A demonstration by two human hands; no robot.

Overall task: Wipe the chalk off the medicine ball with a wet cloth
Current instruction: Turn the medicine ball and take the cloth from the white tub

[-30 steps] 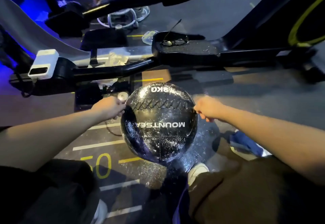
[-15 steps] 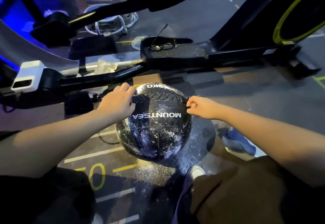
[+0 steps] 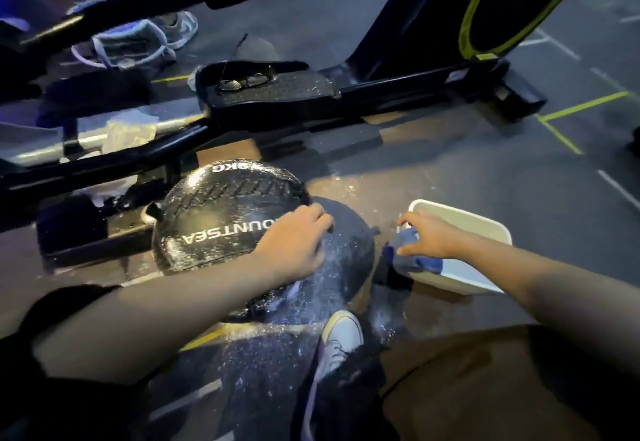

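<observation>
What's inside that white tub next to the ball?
A blue cloth hangs over the near rim of the white tub, under the right hand. The hand and forearm cover most of the inside, so any water can't be seen.

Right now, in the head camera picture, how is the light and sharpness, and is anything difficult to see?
Head view: dim, with a blue cast at upper left; glare on top of the medicine ball washes out part of its lettering; the left hand covers the word's start; the right hand and blue cloth look soft; wide-angle bending curves the machine frame.

Floor (image 3: pixel 450 163) right of ball (image 3: pixel 221 219) free; tub (image 3: pixel 485 226) blocks.
</observation>
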